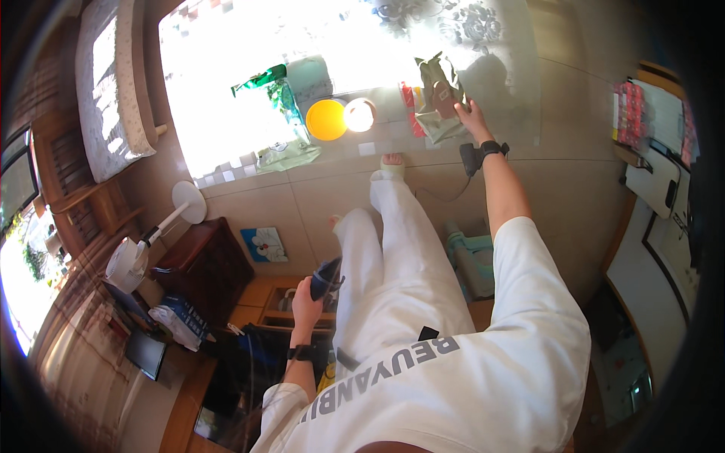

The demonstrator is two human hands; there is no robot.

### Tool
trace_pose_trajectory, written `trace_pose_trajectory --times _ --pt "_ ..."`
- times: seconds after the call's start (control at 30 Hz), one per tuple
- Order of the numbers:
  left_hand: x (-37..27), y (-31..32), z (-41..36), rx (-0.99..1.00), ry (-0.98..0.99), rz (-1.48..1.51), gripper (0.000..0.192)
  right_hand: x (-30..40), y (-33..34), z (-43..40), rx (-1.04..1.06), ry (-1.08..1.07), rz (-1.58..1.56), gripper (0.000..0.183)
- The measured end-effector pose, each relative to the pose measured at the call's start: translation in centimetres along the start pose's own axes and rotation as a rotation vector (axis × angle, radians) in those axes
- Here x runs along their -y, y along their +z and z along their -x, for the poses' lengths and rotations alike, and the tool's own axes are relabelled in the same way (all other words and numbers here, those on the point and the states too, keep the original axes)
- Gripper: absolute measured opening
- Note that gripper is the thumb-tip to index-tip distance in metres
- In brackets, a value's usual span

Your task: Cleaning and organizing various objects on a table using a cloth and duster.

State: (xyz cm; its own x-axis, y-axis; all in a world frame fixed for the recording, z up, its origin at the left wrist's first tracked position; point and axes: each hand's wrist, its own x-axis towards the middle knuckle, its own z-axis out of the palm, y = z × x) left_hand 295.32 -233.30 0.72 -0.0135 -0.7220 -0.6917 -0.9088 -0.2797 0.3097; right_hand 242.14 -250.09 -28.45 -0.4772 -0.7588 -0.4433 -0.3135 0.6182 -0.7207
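Observation:
My left hand is closed around a dark blue object, perhaps a pouch or folded cloth, beside my left thigh. Stretched out ahead, my right hand grips the right side of a pale green bag that bears a brown label. A red and yellow packet sits against the bag's left side. To the left of these are a round yellow container and a round white one bright with sunlight. Farther left, a green and clear plastic bag lies on a pale patterned cover.
A white pedestal fan stands at left near a dark red wooden cabinet. A blue cartoon picture lies beside the cabinet. Right of my legs is a grey and mint plastic stool-like item. A cord hangs from my right wrist's device.

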Motion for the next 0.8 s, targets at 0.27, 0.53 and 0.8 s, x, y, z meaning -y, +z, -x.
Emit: trace_pose_trajectory --times 0.27,0.53,0.8 --pt "0.3 -0.1 -0.2 0.055 -0.035 0.003 0.04 3.9 7.7 5.0 -0.083 0.056 0.12 0.053" --pt "1.2 -0.1 0.5 0.004 -0.052 0.017 0.04 8.1 9.3 7.8 -0.348 0.31 0.276 0.062" --pt "3.6 0.5 2.3 -0.096 -0.062 0.048 0.044 11.1 9.9 13.8 -0.005 -0.373 0.722 0.076"
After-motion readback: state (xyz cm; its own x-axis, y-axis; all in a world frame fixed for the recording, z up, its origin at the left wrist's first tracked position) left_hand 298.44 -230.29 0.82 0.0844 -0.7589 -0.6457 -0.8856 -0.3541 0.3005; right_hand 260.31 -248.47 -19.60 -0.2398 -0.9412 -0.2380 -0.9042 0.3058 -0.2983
